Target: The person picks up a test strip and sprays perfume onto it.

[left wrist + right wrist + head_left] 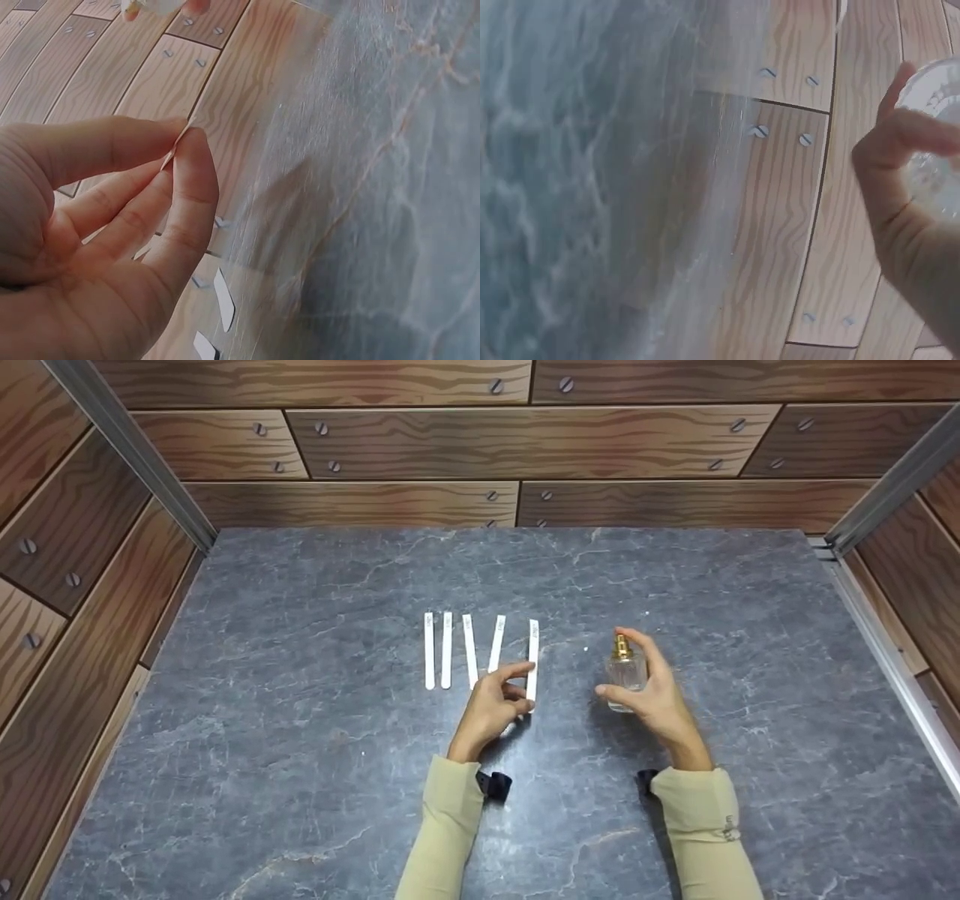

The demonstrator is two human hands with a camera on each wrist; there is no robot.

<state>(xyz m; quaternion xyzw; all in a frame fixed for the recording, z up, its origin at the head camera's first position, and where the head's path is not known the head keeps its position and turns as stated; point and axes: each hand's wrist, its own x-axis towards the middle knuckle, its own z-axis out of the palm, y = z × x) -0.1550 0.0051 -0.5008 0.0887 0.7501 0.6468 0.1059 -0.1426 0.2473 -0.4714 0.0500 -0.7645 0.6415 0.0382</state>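
A white paper test strip (533, 641) with small dark writing at its far end is pinched between the thumb and fingers of my left hand (495, 709). In the left wrist view the strip (176, 145) shows edge-on at the fingertips. To its right, my right hand (663, 699) grips a clear glass perfume bottle (624, 669) upright, its thumb at the near side and a fingertip on top of the gold spray head (621, 645). The right wrist view catches the bottle's ribbed glass (930, 90) at the right edge, partly behind the fingers.
Several more white strips lie in a row left of the held one, among them the leftmost strip (429, 652) and a slanted strip (497, 639) close by the left hand. Small white specks dot the grey marbled table (300, 720). Wood-patterned walls (525, 442) enclose it.
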